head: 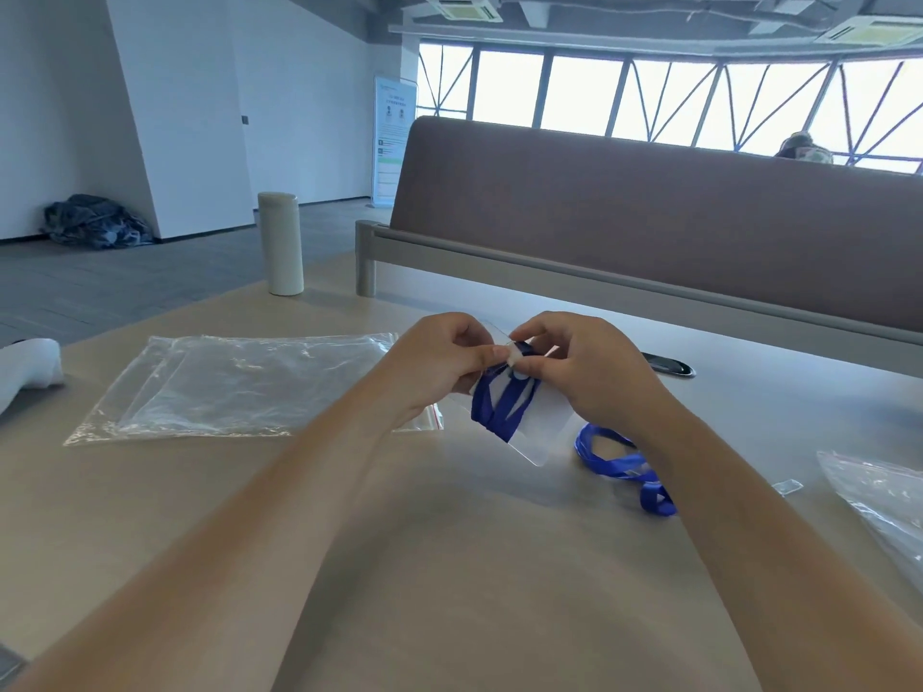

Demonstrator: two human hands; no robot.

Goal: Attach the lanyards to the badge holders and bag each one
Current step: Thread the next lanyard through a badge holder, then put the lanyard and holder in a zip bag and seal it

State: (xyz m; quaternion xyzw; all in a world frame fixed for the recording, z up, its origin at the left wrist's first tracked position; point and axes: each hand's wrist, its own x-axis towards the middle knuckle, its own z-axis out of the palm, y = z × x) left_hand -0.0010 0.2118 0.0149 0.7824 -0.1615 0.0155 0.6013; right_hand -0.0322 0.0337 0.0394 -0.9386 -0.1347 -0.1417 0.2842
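Above the middle of the table I hold a clear badge holder [542, 424], tilted, its top edge between my two hands. My left hand [434, 364] pinches that top edge with thumb and fingers. My right hand [579, 364] pinches the clip end of a blue lanyard [504, 407] at the holder's top; its straps show through the clear plastic. More blue lanyard strap [627, 467] lies looped on the table under my right wrist. A stack of clear zip bags [225, 387] lies flat to the left.
A tall beige bottle [279, 242] stands at the table's far left edge. A white cloth [27, 372] lies at the left edge. Another clear bag [884, 501] sits at the right edge, a small clear piece [788, 486] beside it. A brown bench back [649, 217] borders the far side.
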